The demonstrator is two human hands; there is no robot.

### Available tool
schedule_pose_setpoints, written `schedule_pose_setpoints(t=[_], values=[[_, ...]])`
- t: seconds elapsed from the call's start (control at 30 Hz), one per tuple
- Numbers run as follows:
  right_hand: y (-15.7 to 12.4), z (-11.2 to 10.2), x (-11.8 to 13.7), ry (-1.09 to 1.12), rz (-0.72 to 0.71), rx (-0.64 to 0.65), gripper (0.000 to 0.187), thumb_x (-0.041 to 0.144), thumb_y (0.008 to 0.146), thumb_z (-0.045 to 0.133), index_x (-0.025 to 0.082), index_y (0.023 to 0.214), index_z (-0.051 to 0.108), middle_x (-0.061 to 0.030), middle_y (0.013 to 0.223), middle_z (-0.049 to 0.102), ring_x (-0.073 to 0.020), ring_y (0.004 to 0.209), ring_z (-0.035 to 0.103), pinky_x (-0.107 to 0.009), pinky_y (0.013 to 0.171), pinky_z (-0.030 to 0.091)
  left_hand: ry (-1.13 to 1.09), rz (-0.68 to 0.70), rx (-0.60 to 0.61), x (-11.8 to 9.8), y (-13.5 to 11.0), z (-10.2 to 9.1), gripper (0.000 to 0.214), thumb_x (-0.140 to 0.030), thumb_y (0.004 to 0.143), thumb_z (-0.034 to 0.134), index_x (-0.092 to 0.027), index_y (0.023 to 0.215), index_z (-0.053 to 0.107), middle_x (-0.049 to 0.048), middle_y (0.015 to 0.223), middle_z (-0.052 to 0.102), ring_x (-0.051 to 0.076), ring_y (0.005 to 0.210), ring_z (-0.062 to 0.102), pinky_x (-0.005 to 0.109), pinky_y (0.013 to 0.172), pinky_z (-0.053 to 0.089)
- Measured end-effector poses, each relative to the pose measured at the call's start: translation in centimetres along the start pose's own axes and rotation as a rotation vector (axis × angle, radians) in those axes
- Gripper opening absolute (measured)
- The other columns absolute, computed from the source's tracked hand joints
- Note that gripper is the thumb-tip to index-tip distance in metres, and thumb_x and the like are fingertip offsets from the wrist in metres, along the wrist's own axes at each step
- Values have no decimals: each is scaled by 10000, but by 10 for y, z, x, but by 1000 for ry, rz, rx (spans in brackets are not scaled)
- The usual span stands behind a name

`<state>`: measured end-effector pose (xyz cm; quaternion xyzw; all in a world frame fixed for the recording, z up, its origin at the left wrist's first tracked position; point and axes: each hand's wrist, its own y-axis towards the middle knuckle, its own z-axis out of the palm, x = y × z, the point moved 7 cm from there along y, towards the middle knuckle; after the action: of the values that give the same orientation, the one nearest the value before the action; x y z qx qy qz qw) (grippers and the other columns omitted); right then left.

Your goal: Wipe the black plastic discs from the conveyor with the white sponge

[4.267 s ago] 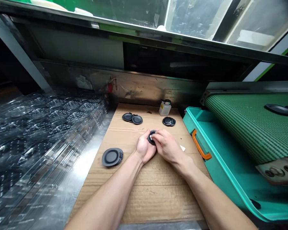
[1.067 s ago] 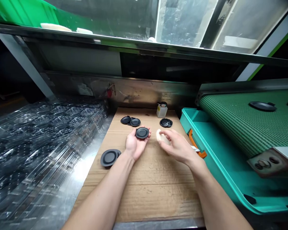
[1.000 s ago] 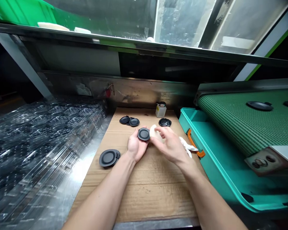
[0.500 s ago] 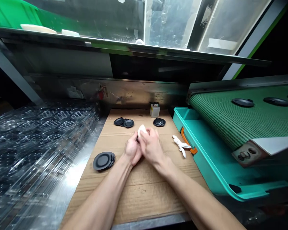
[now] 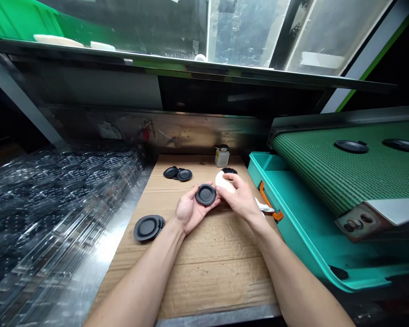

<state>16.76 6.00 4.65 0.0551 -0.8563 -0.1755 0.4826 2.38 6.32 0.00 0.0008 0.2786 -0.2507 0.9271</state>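
My left hand (image 5: pixel 190 211), palm up, holds a round black plastic lid (image 5: pixel 206 194) on its fingers over the cardboard sheet (image 5: pixel 204 277). Just to the right, my right hand (image 5: pixel 240 195) pinches a white cloth or pad (image 5: pixel 224 182), apart from the lid. Nearer me on the left lies a stack of similar black lids (image 5: pixel 147 227). Farther back is a small overlapping group of black parts (image 5: pixel 177 173). Behind the white pad, another black pile (image 5: pixel 229 170) is partly hidden. A small clear bottle with a dark cap (image 5: pixel 222 156) stands at the back of the cardboard.
At right, a teal tray (image 5: pixel 301 243) with an orange handle (image 5: pixel 270 202) sits below a green conveyor belt (image 5: pixel 313 168) carrying black lids (image 5: pixel 351 146). A white glove or cloth (image 5: pixel 264 206) lies by the tray. Stacked clear plastic trays (image 5: pixel 54 218) fill the left. A metal shelf crosses above.
My right hand has moved right with the white pad, away from my left hand. The black lid in my left palm has come into view, and my left fingers have spread out under it.
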Motion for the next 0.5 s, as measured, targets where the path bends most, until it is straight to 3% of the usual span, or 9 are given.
schedule_pose_setpoints(t=[0.1, 0.17, 0.3, 0.5], values=[[2, -14, -2, 44, -7, -138, 467, 413, 832, 631, 211, 1238, 519, -80, 1175, 640, -211, 1024, 618, -328, 878, 477, 9, 13, 31, -4, -2, 4, 381, -307, 947, 452, -85, 1220, 598, 228, 1336, 566, 326, 1164, 606, 431, 935, 530], [2, -16, 1, 56, -26, -163, 472, 413, 844, 615, 213, 1254, 493, -89, 1184, 630, -213, 1035, 612, -328, 875, 476, 7, 26, 43, -6, -3, 6, 385, -302, 938, 465, -91, 1234, 592, 234, 1362, 542, 338, 1182, 594, 433, 931, 530], [-3, -10, 16, 32, -72, -71, 424, 426, 902, 542, 232, 1272, 474, -72, 1143, 638, -193, 965, 625, -305, 819, 480, -25, 56, 36, -11, -3, 6, 369, -274, 928, 461, -103, 1218, 610, 211, 1361, 554, 342, 1203, 578, 461, 933, 526], [-14, 2, 29, -65, -74, 111, 351, 422, 947, 497, 242, 1248, 476, -11, 895, 674, -177, 781, 632, -270, 694, 458, -96, 143, -67, -22, 0, -7, 359, -244, 933, 438, -98, 1212, 610, 185, 1287, 618, 292, 1202, 584, 444, 940, 527]])
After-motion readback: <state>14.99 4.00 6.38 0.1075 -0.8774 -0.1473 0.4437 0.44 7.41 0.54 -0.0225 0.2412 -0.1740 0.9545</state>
